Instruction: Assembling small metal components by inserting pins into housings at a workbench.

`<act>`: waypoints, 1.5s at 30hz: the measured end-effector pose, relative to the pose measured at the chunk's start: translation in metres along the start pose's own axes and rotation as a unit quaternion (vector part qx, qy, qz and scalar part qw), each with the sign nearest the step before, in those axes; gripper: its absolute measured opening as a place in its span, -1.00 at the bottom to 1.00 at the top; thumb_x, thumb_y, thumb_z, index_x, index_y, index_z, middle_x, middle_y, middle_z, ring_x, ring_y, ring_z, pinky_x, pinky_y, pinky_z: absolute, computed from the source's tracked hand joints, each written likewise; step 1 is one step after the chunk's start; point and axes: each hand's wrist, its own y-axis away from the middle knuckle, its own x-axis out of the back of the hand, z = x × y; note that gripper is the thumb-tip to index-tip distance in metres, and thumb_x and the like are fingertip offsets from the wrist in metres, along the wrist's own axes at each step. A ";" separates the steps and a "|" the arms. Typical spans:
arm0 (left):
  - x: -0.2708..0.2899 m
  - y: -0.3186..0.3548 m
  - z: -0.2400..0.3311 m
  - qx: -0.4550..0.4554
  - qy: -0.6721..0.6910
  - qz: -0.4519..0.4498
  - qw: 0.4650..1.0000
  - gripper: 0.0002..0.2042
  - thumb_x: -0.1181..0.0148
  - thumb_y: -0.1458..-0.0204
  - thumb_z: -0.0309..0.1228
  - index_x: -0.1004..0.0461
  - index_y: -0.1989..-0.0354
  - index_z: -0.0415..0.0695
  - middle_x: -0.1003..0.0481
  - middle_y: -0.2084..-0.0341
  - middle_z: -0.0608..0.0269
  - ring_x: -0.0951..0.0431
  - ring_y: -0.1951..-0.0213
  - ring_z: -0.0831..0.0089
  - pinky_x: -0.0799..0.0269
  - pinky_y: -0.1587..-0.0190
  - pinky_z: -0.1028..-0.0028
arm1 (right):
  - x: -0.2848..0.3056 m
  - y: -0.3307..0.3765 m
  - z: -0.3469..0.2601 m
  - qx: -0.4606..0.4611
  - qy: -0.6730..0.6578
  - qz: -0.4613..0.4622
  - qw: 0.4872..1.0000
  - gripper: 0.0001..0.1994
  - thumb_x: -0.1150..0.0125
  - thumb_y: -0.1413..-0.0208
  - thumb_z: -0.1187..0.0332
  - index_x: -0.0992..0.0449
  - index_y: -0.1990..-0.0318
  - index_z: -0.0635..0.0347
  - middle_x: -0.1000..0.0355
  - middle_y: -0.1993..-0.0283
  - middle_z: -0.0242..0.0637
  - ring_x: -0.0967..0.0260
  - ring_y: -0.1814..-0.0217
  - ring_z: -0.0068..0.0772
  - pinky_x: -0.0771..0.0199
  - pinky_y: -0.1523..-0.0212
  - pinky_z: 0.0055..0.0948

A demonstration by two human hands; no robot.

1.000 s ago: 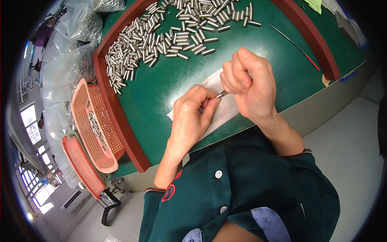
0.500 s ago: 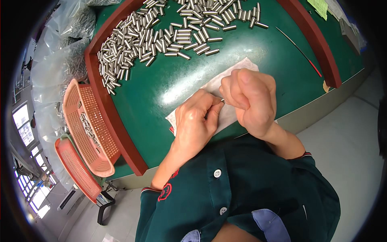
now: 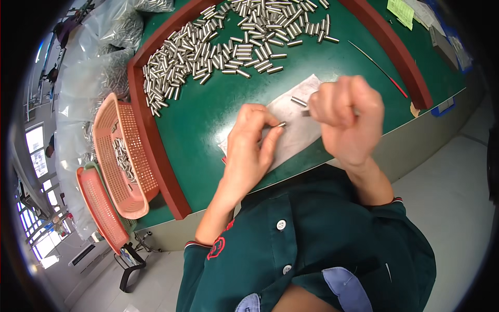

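My left hand (image 3: 250,140) is closed in a pinch, thumb and forefinger on a short shiny metal pin (image 3: 282,124), held above a white cloth (image 3: 291,137) on the green table. To its right and apart from it is my right hand (image 3: 347,117), raised as a fist and smeared by motion. A blurred dark grey stub (image 3: 306,113) sticks out from its fingers; its kind cannot be made out. Another metal pin (image 3: 299,101) seems to lie on the cloth, close beside the right fingers.
Many loose metal pins (image 3: 208,54) are heaped at the back left. Red-brown rails (image 3: 156,151) border the table left and right. A thin red-handled tool (image 3: 382,70) lies right. Pink baskets (image 3: 136,151) and clear bags of pins (image 3: 117,70) stand left.
My right hand has drawn away from the left, to the right. A pin on the cloth and a stub at the right fingers now show. The whole view has shifted slightly.
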 end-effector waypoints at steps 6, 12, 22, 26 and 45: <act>0.010 -0.007 0.001 0.193 0.540 -0.063 0.817 -0.81 0.09 -0.08 -0.41 -0.25 0.19 -0.25 -0.36 0.49 0.31 -0.18 0.58 0.72 -0.04 0.60 0.73 | 0.019 0.003 -0.001 0.007 0.009 0.053 0.999 -0.60 0.27 -0.12 0.37 -0.02 0.79 0.14 0.08 0.80 -0.50 0.22 0.73 -0.69 0.22 0.70 -0.60; -0.005 -0.029 0.005 0.034 0.088 -0.039 0.995 -0.88 -0.14 0.12 -0.44 -0.41 0.49 -0.24 -0.20 0.74 0.41 -0.18 0.63 0.63 -0.15 0.57 0.60 | 0.013 0.007 0.005 0.007 0.077 0.051 0.996 -0.60 0.33 -0.14 0.32 0.00 0.77 0.11 0.10 0.81 -0.47 0.30 0.74 -0.67 0.26 0.70 -0.58; 0.024 -0.020 0.017 -0.136 -0.232 0.015 0.963 -0.91 -0.14 0.17 -0.57 -0.37 0.46 -0.22 -0.35 0.62 0.15 -0.37 0.62 0.34 -0.28 0.58 0.49 | 0.026 0.007 0.006 -0.002 0.016 0.051 0.999 -0.60 0.29 -0.13 0.35 -0.01 0.78 0.15 0.06 0.81 -0.47 0.21 0.74 -0.69 0.22 0.69 -0.59; 0.104 0.016 0.017 0.029 -0.305 0.258 0.916 -0.95 -0.04 0.05 -0.55 -0.38 0.40 -0.27 -0.41 0.60 0.18 -0.39 0.57 0.50 -0.29 0.51 0.55 | 0.026 0.006 0.004 0.000 0.053 0.053 0.997 -0.61 0.32 -0.12 0.32 0.02 0.77 0.09 0.13 0.82 -0.47 0.32 0.75 -0.67 0.29 0.71 -0.57; 0.044 -0.056 -0.006 0.063 -0.276 0.146 0.948 -0.73 -0.22 0.20 -0.29 -0.39 0.69 -0.25 -0.38 0.75 0.14 -0.38 0.67 0.25 -0.27 0.56 0.39 | 0.025 0.006 0.003 -0.022 0.016 0.054 0.998 -0.62 0.29 -0.09 0.35 0.01 0.78 0.12 0.11 0.82 -0.48 0.28 0.74 -0.69 0.27 0.70 -0.58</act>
